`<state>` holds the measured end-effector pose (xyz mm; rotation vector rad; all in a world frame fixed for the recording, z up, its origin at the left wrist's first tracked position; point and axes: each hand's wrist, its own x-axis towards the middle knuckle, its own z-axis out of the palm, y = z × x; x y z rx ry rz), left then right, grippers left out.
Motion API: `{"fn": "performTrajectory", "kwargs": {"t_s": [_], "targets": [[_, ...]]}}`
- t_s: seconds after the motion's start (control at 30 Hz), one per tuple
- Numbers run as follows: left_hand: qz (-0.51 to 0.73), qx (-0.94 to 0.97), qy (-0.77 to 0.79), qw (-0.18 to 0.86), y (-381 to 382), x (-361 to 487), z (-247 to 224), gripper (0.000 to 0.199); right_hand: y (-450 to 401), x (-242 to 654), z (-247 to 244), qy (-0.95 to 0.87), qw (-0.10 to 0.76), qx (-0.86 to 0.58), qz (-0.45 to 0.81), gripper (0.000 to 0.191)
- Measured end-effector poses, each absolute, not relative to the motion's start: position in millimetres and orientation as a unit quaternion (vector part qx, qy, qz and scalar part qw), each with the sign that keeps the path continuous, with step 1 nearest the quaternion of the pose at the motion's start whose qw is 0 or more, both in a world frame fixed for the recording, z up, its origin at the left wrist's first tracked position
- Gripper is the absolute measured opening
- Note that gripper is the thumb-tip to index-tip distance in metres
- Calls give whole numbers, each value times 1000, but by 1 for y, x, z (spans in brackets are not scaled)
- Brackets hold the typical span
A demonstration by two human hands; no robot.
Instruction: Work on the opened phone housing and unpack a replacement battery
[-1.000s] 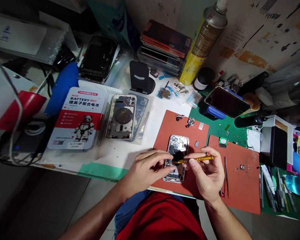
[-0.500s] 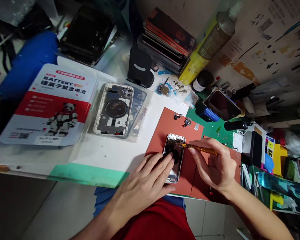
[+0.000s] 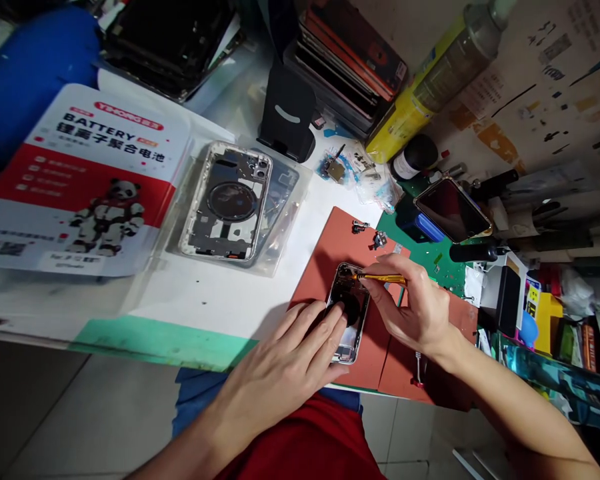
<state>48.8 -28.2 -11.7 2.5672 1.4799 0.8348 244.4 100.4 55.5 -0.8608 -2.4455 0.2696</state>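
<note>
An opened phone housing [image 3: 353, 333], with a black round pad and a light panel inside, lies on the brown-red mat [image 3: 325, 247]. My left hand [image 3: 290, 350] rests across its lower left side, fingertips over the pad and thumb by the bottom edge, holding it down. Pinched in my right hand [image 3: 415, 303] is a slim orange-handled tool [image 3: 384, 277] with dark bands. Its end is at the top of the housing; the exact tip is too small to make out. Small metal parts [image 3: 379, 240] sit above the housing on the mat.
At left lie a battery package [image 3: 125, 157] and another phone back housing [image 3: 194, 233] on a plastic bag. Behind stand a black stand [image 3: 287, 110], stacked phone parts [image 3: 350, 50] and a yellow spray can [image 3: 405, 110]. A phone [image 3: 453, 208] leans at right. A small red-ended tool [image 3: 419, 373] lies near the mat's front.
My right hand and the orange-handled tool have moved left and slightly up, further over the top of the housing. My left hand stays on it. The view has shifted a little.
</note>
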Motion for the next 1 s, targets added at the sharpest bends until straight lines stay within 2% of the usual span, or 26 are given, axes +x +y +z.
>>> {"fn": "performTrajectory", "kwargs": {"t_s": [0.33,0.83,1.0], "targets": [[273,835,477,20,-27,49,-11,53,103,246,51,-905,259,-316,122,44],[271,832,482,28,-28,50,-12,53,103,242,53,-911,247,-318,89,39],[271,834,480,27,-29,49,-13,53,108,240,58,-928,237,-279,70,31]]}}
